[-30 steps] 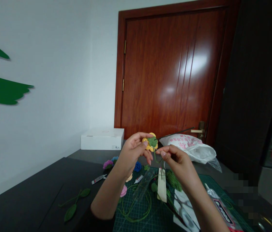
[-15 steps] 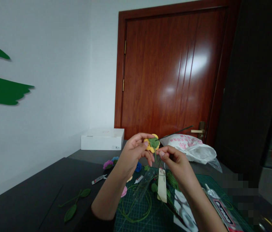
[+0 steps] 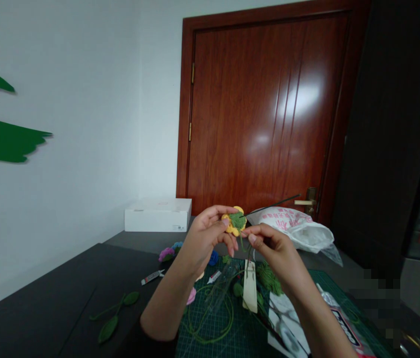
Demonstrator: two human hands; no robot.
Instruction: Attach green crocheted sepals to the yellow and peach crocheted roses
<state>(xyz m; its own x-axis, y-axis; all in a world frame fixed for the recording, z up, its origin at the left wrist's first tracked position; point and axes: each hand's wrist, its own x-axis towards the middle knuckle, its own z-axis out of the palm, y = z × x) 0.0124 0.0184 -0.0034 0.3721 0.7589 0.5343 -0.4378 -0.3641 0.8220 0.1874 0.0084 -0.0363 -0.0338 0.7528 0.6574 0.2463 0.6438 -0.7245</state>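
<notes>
The yellow flower is up off the table, above the far part of the green cutting mat, with its green backing turned toward the viewer. The left hand has its grip clamped on the flower's left side, thumb on the near face and forefinger along the top. The right hand comes in from the right, its thumb and forefinger together just beside the flower's lower right edge; what is pinched between them is too small to make out. So the left hand is the nearer, in contact, while the flower lies to the left of the right grip and slightly above it. The long axis is that of the thin dark stem, which slants from the green backing up to the right, passing above the right hand and in front of the white bag. A green strand hangs below the flower, between the hands.
</notes>
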